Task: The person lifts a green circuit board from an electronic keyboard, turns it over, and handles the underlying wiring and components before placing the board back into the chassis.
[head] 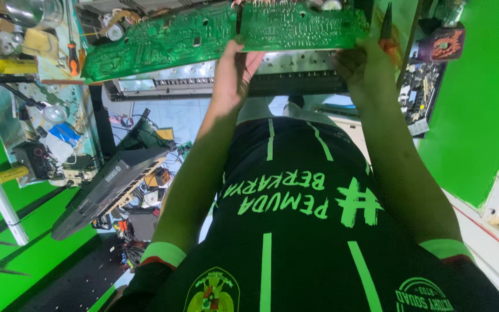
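Seen from above, both arms reach forward. The left hand (pixel 235 72) grips the near edge of a long green circuit board (pixel 215 34), and the right hand (pixel 362 63) grasps the same board's right end, holding it above a silver metal chassis (pixel 203 78).

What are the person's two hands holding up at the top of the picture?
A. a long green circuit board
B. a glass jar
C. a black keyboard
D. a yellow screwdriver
A: both the left hand and the right hand grip the lower edge of the long green circuit board, while the black keyboard leans untouched off to one side below.
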A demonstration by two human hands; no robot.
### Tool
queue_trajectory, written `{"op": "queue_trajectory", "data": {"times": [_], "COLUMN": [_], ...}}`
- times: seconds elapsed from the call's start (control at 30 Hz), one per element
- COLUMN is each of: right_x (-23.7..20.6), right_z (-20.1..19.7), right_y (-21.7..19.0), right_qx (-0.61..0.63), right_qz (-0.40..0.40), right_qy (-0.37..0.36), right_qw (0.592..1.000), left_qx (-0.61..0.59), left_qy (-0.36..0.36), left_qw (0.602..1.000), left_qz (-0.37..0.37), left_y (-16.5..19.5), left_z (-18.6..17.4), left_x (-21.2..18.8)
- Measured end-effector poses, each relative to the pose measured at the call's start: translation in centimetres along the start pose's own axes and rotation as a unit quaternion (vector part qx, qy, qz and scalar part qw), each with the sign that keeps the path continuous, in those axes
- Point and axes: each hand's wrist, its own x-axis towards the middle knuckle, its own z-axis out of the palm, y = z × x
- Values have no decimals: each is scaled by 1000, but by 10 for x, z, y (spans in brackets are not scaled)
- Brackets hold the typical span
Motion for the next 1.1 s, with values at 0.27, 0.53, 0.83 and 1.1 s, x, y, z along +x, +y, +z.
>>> {"op": "queue_trajectory", "data": {"times": [0.27,0.53,0.83,1.1], "right_x": [-9,-20,-33,-43], "right_z": [1,-3,-15,-13], "right_y": [5,20,27,39], "right_qx": [-37,-72,-60,-92], "right_qz": [-20,13,46,15], "right_qy": [-46,-2,-31,9], "right_qw": [998,997,997,996], "left_qx": [36,9,74,172], "left_qy": [7,-10,40,62], "left_qw": [999,1000,996,983], "left_qz": [28,-6,39,27], "left_y": [-7,-23,-26,-32], "left_z": [-9,-39,-23,-29], "left_x": [-25,-33,-44,-46]}}
